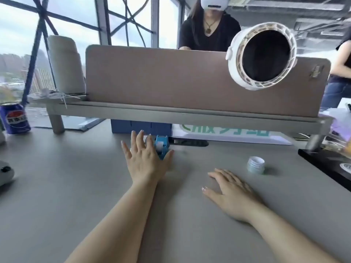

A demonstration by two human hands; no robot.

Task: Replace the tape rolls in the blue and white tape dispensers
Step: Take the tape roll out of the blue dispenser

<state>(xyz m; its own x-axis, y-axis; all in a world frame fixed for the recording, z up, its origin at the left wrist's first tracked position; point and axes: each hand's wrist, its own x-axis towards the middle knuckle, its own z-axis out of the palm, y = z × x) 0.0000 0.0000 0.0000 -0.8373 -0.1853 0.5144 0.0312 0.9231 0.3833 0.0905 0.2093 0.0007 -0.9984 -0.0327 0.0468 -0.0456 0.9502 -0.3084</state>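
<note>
— What are the hands doing?

— Nearest us, the right hand is lying flat on the grey matte tabletop, fingers straight and loosely together, holding nothing.

— And the other?

— The left hand is extending further forward, fingers spread wide. The small blue plastic tape dispenser is standing upright in the gap between its index finger and thumb. I cannot tell whether the hand is touching it.

— Any rolls?

— A short white stack of tape rolls is standing on the tabletop just beyond the right hand, well apart from the dispenser.

— Behind that?

— A blue box is sitting under a grey raised shelf, which is carrying a brown felt divider panel. A round white fan is showing against the panel's right end, and a blue soda can is standing far left. A person in a black top is facing us across the divider.
</note>
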